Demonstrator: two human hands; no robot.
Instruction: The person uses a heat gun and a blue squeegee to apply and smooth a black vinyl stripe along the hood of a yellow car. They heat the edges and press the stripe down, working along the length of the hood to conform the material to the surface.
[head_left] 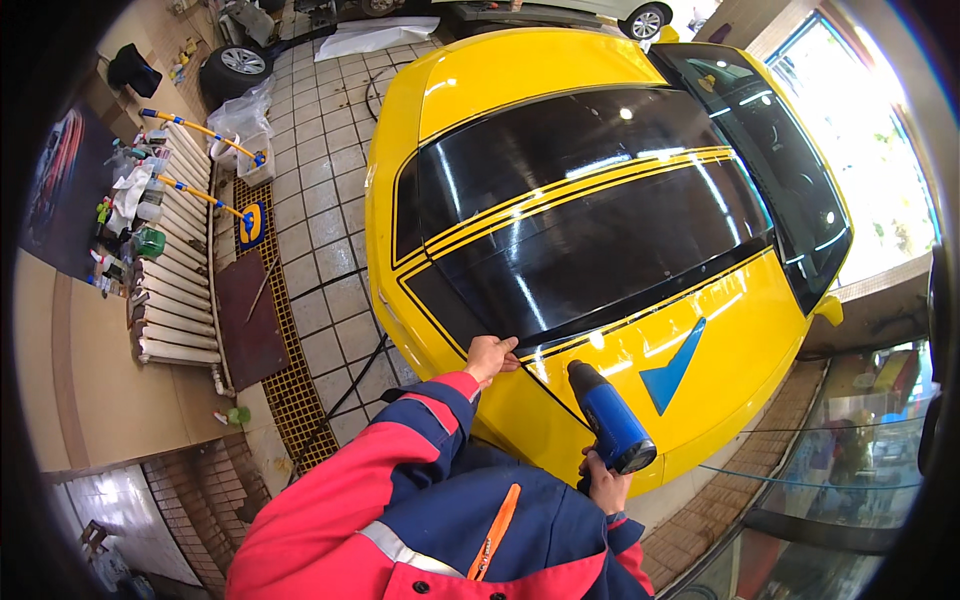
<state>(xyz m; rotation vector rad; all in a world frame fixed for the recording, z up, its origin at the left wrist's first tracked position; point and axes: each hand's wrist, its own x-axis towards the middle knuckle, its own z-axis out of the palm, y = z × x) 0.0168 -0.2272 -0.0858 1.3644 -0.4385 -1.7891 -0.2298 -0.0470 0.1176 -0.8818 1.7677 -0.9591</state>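
Observation:
A yellow car [640, 355] stands in front of me, with wide black film [600, 235] and thin black stripes over its hood. My left hand [490, 360] is closed at the near edge of the black film, thumb and fingers pinched together. My right hand [606, 485] wraps round the handle of a blue heat gun [615, 420], its dark nozzle aimed at the panel just right of my left hand. Right of the heat gun, a blue angled squeegee-like blade [676, 368] lies on the yellow panel.
A white radiator [175, 270] lines the left wall, bottles [150, 205] above it. Long-handled mops [250, 222] lean there beside a yellow floor grate [300, 400]. A dark hose [360, 375] runs over the tiles near the bumper. Glass [840, 450] stands at the right.

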